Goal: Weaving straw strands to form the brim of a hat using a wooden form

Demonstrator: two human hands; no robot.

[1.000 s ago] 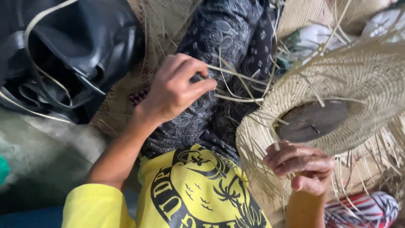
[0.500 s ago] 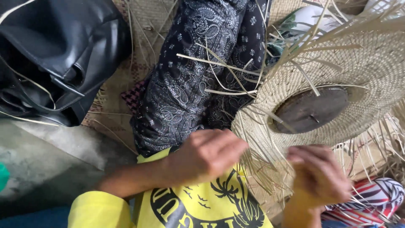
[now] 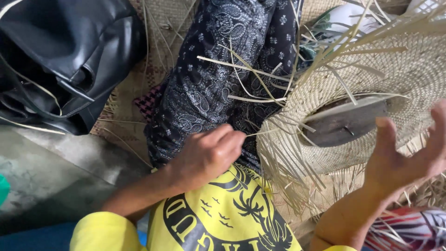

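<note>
Left hand (image 3: pixel 206 155) is closed and one thin straw strip (image 3: pixel 260 132) is pinched at its tips. Right hand (image 3: pixel 409 155) is held open at 3 o'clock, and nothing is gripped. A half-woven straw hat (image 3: pixel 418 69) lies at 2 o'clock, by the patterned trouser leg (image 3: pixel 223 69). Weaving seems to be in hand; the strip probably needs tucking in next. A woven mat (image 3: pixel 148 60) covers the floor, and a black bag (image 3: pixel 60 56) is seen at 10 o'clock.

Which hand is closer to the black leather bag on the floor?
Left. The left hand is closed on a thin straw strip, right of and below the black leather bag. The right hand is open beside the woven straw hat, far across.
</note>
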